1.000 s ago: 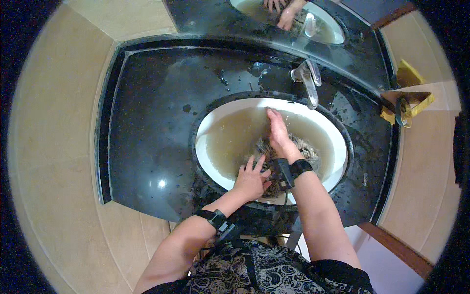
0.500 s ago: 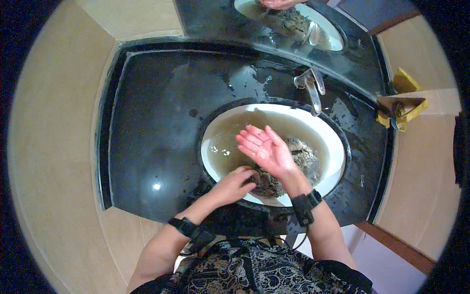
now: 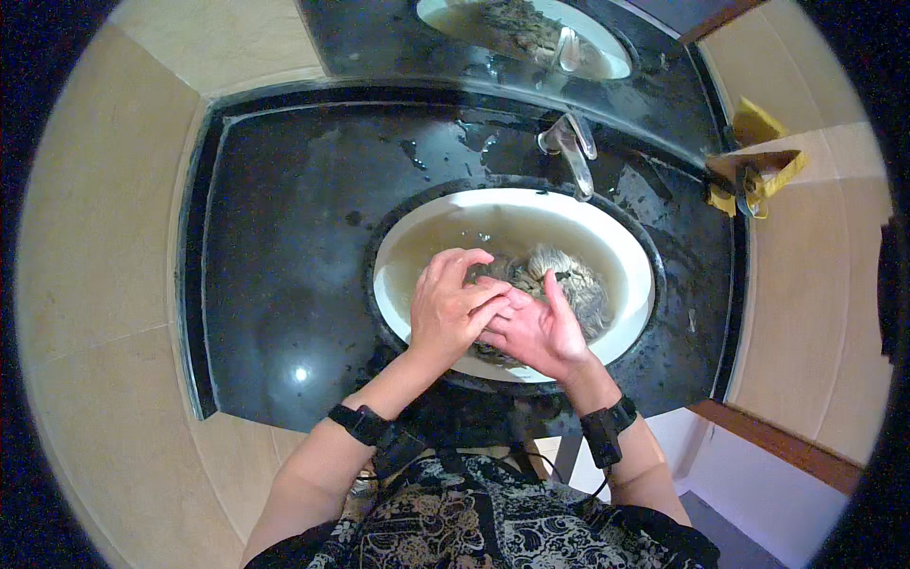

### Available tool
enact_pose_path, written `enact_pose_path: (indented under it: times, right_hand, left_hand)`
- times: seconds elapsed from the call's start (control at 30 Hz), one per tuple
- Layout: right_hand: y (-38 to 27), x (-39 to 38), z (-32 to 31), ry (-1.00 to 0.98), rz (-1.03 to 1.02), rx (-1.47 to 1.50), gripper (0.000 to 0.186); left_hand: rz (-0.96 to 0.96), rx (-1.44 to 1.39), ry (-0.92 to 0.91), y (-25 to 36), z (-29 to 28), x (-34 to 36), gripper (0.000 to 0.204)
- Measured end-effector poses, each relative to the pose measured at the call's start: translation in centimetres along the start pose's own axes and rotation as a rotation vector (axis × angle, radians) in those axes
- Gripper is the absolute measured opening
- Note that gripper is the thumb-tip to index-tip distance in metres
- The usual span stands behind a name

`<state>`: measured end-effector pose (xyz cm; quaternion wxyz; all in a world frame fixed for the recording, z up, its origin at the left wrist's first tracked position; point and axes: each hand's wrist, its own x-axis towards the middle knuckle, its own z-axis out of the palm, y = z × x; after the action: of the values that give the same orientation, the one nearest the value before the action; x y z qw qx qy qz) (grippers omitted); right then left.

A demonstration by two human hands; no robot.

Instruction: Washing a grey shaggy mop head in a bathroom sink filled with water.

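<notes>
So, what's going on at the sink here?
A person has both hands over a white basin of cloudy water. The left hand bends its fingers over those of the right hand, which is turned palm up. Neither appears to grip the grey, bunched-up fabric, which sits in the water, partly hidden behind the hands. The faucet stands behind the basin.

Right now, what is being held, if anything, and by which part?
No held thing shows. The left hand touches the open right hand; something tiny may be hidden between them.
</notes>
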<state>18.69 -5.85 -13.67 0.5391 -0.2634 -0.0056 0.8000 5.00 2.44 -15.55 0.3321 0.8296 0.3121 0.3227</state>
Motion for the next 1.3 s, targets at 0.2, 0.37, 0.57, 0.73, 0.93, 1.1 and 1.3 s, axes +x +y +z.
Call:
enact_pose_path:
  times: [0.2, 0.37, 0.57, 0.73, 0.93, 1.1, 1.3]
  right_hand:
    - [0.0, -1.8, -1.8, 0.049, 0.114, -0.161, 0.068]
    - [-0.5, -4.0, -6.0, 0.471, -0.063, -0.845, 0.039]
    - [-1.0, -5.5, -6.3, 0.366, -0.531, -1.131, 0.017]
    - [-3.1, -8.4, -8.1, 0.408, -0.579, -1.307, 0.013]
    - [-4.7, -11.8, -10.1, 0.444, -0.739, -1.582, 0.010]
    - [-7.5, -15.5, -11.4, 0.651, -0.882, -1.608, 0.007]
    - [-14.4, -24.5, -18.0, 1.210, -0.636, -1.633, 0.024]
  left_hand:
    - [-0.093, -0.118, -0.089, 0.3, 1.0, -1.0, 0.012]
    - [-0.428, -0.444, -0.084, 0.4, 3.5, -2.3, 0.010]
    - [-0.640, -0.704, -0.263, 2.6, 6.7, -3.7, 0.016]
    - [-0.763, -0.801, -0.338, 5.5, 9.8, -4.1, 0.018]
    - [-1.144, -1.039, -0.391, 8.7, 13.1, -2.9, 0.021]
    - [-1.158, -1.216, -0.534, 10.3, 14.0, -1.4, 0.033]
    - [-0.836, -0.621, -0.419, 6.7, 12.3, -1.0, 0.033]
